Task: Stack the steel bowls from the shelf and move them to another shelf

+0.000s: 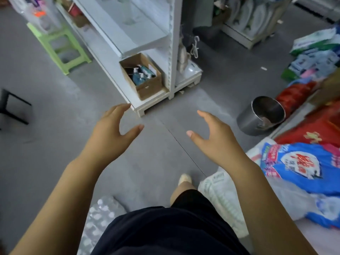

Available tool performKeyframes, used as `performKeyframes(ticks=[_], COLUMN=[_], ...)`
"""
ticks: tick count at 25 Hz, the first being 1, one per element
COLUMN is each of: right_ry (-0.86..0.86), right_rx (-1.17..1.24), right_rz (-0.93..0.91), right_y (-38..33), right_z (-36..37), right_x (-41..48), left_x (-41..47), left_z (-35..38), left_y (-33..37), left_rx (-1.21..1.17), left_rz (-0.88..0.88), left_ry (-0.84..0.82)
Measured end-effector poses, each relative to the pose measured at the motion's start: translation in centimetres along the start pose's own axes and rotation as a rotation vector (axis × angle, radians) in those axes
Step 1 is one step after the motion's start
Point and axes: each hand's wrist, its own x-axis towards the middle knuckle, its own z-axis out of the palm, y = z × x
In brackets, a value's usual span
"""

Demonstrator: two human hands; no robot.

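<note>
Both my hands are held out in front of me over the grey floor, palms facing each other, holding nothing. My left hand (112, 129) has relaxed, slightly curved fingers near the corner of the white shelf unit (147, 43). My right hand (213, 133) is spread the same way. A tall steel container (261, 116) lies tilted on the floor to the right of my right hand, well apart from it. No steel bowls show on the visible shelves.
A cardboard box (143, 76) of bottles sits on the white unit's bottom shelf. A green plastic stool (58, 46) stands at the left. Blue and red packaged goods (301, 166) pile up on the right. Wrapped water bottles (99, 218) lie by my legs.
</note>
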Motion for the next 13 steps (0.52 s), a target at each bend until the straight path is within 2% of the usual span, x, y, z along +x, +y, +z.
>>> performKeyframes(ticks=[4,13], right_ry=[-0.091,-0.366], right_rx=[-0.013,-0.079], right_rz=[-0.090,-0.378], right_y=[-2.4,-12.6], right_z=[1.0,2.9], right_x=[9.1,29.0], left_x=[4.3,16.0], left_z=[-2.3,-6.5], left_y=[-3.2,-6.9], left_rx=[0.003,0.009], left_rz=[-0.173,-0.414], left_ry=[0.128,0.337])
